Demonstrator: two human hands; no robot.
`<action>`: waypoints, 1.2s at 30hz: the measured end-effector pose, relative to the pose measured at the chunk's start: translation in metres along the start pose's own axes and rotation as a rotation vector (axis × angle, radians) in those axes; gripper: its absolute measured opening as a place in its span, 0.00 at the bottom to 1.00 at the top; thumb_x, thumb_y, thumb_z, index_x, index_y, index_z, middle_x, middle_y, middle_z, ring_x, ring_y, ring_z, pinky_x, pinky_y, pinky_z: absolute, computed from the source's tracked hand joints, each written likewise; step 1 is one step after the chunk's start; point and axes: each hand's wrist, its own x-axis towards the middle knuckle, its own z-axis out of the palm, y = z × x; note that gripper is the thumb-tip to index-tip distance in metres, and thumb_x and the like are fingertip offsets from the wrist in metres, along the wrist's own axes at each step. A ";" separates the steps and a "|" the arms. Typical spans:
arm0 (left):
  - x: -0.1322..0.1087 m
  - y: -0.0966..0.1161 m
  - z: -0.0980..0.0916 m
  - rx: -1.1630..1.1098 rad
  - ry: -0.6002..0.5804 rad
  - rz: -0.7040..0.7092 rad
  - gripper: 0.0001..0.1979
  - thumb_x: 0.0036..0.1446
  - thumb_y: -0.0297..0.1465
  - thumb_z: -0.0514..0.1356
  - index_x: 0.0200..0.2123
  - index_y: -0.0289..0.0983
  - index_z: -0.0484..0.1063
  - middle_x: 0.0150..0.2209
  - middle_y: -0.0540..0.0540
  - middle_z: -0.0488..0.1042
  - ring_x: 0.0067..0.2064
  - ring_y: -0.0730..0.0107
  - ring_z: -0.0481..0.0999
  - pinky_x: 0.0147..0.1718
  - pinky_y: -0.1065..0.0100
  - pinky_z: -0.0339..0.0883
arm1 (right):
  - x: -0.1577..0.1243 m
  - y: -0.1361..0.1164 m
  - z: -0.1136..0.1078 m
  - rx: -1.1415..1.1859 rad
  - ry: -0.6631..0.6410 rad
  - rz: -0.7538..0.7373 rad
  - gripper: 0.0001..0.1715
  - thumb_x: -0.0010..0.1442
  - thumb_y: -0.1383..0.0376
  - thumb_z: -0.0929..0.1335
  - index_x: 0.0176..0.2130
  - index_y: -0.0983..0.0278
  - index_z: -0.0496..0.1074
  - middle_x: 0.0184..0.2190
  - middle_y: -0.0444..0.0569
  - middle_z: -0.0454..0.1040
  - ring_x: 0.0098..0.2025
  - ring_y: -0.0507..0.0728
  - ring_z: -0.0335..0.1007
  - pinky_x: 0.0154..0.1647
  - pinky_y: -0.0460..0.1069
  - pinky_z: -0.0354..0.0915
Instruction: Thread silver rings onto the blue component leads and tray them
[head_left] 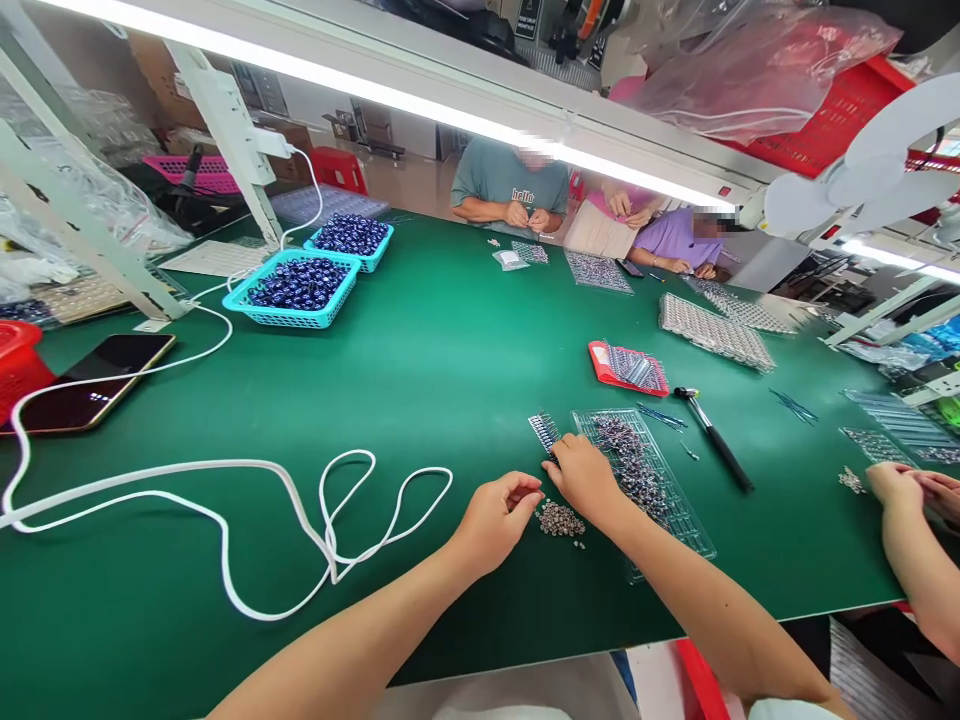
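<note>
My left hand (496,522) hovers just left of a small pile of round, tan-silver bead-like pieces (561,518), its fingertips pinched together. Whatever sits in that pinch is too small to make out. Just beyond the pile, my right hand (583,478) reaches down with fingers drawn together at the near end of a small row of dark, pin-like pieces (543,430). Its fingertips are partly hidden, so what they grip is unclear. Under my right wrist lies a clear ridged plastic tray (686,515), heaped with small dark and silvery parts (634,465).
A black-handled hammer (712,440) and red packet (630,368) lie beyond the tray. White cable (225,530) loops across the left, near a phone (97,380). Blue baskets (300,317) hold dark beads. A co-worker's hands (911,488) are at right; other people sit opposite.
</note>
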 end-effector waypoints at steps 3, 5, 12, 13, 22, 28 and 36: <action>0.000 -0.001 0.000 0.010 0.005 0.009 0.11 0.60 0.34 0.59 0.41 0.37 0.77 0.38 0.43 0.84 0.40 0.60 0.83 0.41 0.63 0.77 | -0.009 0.002 0.000 -0.022 0.005 -0.082 0.07 0.66 0.65 0.66 0.40 0.65 0.74 0.39 0.56 0.74 0.42 0.62 0.69 0.42 0.53 0.65; 0.001 -0.001 -0.001 0.024 0.012 0.017 0.10 0.60 0.34 0.59 0.41 0.37 0.77 0.38 0.43 0.84 0.40 0.60 0.83 0.41 0.63 0.77 | -0.014 0.005 -0.001 -0.032 0.012 -0.141 0.08 0.65 0.66 0.66 0.44 0.65 0.74 0.41 0.55 0.75 0.43 0.62 0.68 0.43 0.54 0.65; 0.010 -0.004 -0.010 0.146 0.066 0.058 0.11 0.60 0.33 0.57 0.41 0.37 0.79 0.41 0.42 0.84 0.41 0.58 0.82 0.44 0.60 0.76 | -0.015 0.019 -0.005 -0.101 0.015 -0.409 0.17 0.66 0.73 0.63 0.52 0.66 0.73 0.50 0.58 0.76 0.51 0.65 0.66 0.46 0.58 0.63; 0.011 -0.005 -0.011 0.169 0.075 0.063 0.12 0.60 0.32 0.57 0.42 0.37 0.79 0.41 0.42 0.84 0.41 0.58 0.82 0.44 0.60 0.76 | -0.013 0.021 -0.005 -0.112 0.014 -0.447 0.17 0.66 0.73 0.63 0.52 0.67 0.73 0.50 0.58 0.77 0.51 0.65 0.66 0.46 0.58 0.63; 0.019 -0.016 -0.013 0.455 0.051 0.215 0.15 0.59 0.26 0.58 0.47 0.39 0.78 0.55 0.40 0.79 0.57 0.52 0.77 0.57 0.52 0.71 | -0.006 0.035 -0.004 -0.184 0.064 -0.694 0.15 0.68 0.72 0.62 0.51 0.69 0.74 0.48 0.60 0.79 0.47 0.61 0.70 0.45 0.56 0.62; 0.034 -0.016 -0.005 0.624 0.009 0.341 0.19 0.57 0.22 0.57 0.51 0.35 0.76 0.59 0.34 0.75 0.61 0.47 0.72 0.60 0.46 0.67 | -0.007 0.041 0.007 -0.197 0.186 -0.798 0.17 0.70 0.72 0.59 0.50 0.71 0.74 0.48 0.62 0.79 0.44 0.61 0.72 0.44 0.56 0.63; 0.078 -0.027 -0.005 0.656 -0.002 0.534 0.20 0.54 0.20 0.59 0.50 0.36 0.77 0.57 0.36 0.77 0.61 0.52 0.73 0.63 0.45 0.63 | -0.001 0.030 0.011 -0.155 0.449 -0.756 0.18 0.70 0.72 0.57 0.46 0.70 0.74 0.41 0.61 0.81 0.38 0.60 0.73 0.38 0.57 0.64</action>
